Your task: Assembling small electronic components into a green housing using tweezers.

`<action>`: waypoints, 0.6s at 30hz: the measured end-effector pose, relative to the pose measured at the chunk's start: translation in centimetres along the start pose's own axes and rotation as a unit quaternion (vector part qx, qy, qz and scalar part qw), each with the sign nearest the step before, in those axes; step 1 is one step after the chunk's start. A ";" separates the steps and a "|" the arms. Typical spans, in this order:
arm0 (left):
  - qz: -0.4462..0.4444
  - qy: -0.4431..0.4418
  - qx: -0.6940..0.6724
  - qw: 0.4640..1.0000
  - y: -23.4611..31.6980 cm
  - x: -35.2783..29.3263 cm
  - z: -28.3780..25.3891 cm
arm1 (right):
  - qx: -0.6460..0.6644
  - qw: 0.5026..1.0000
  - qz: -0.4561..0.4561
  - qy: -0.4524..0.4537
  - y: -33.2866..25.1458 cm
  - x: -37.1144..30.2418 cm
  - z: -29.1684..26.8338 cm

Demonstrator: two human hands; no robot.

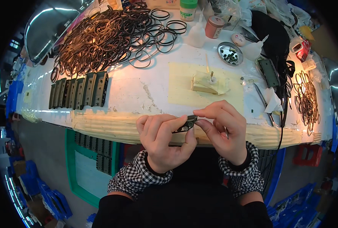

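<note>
centred between left hand [167,140] and right hand [228,131], i see open bench [157,83] toward eleven o'clock, until a pile of dark rings [104,41] bars it; a yellow-wrapped block [203,86] blocks twelve, a slim tool [260,94] lies across two.

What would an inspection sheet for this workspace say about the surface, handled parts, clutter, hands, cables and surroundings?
Surface: white worktable, scuffed, with a yellowish padded front edge.
Handled parts: small dark part held above the front edge; row of dark green parts at left.
Clutter: large heap of dark rings; smaller ring heap at right; taped block; round dish with small dark pieces; pink tin.
Hands: left hand grips the dark part; right hand is at its end, contact unclear.
Cables: black cable hangs over the front edge at right.
Surroundings: green crate below at left; blue bins on the floor.
</note>
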State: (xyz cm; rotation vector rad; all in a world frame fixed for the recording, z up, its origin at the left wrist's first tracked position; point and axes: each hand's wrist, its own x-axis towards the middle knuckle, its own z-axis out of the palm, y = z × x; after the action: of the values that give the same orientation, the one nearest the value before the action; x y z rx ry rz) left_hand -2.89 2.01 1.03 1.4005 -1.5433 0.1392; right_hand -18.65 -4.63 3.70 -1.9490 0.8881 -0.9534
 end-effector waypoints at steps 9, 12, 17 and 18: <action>-0.324 -0.053 -0.505 0.798 0.1 0.8 -1.0 | -0.050 0.996 -0.068 0.038 -2.2 1.6 0.0; -0.342 -0.058 -0.572 0.743 -0.3 0.9 -0.9 | -0.048 0.997 -0.051 0.029 -3.2 2.1 -0.1; -0.347 -0.061 -0.599 0.719 -0.7 0.6 -0.6 | -0.058 0.996 -0.060 0.032 -3.4 2.3 0.0; -0.349 -0.061 -0.601 0.716 -0.6 0.7 -0.6 | -0.059 0.996 -0.059 0.032 -3.5 2.2 0.0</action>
State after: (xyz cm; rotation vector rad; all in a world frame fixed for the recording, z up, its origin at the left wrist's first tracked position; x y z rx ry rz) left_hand -1.98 1.73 1.48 0.7589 -0.7170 -1.2372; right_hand -16.78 -4.89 7.37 -2.1010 0.8926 -1.0573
